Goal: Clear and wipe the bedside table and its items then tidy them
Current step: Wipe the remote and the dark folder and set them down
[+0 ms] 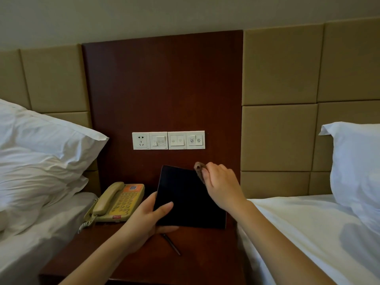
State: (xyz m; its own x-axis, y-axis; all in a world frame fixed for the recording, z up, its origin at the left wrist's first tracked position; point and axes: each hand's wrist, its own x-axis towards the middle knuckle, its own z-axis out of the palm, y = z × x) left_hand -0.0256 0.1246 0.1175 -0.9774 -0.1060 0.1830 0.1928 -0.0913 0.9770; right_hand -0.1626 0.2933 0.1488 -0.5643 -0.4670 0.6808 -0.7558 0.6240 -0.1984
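My left hand (151,218) grips the lower left edge of a flat black board (185,194), thumb on its face, holding it tilted up above the dark wooden bedside table (144,262). At the board's top right corner my right hand (222,186) pinches a small brown cloth (199,168) against the edge. A thin dark pen (172,244) lies on the table below the board. A beige telephone (117,203) with an orange label sits at the table's left.
White beds flank the table: rumpled pillows (41,153) on the left, a sheet and pillow (355,165) on the right. A row of white sockets and switches (168,140) sits on the wooden wall panel behind.
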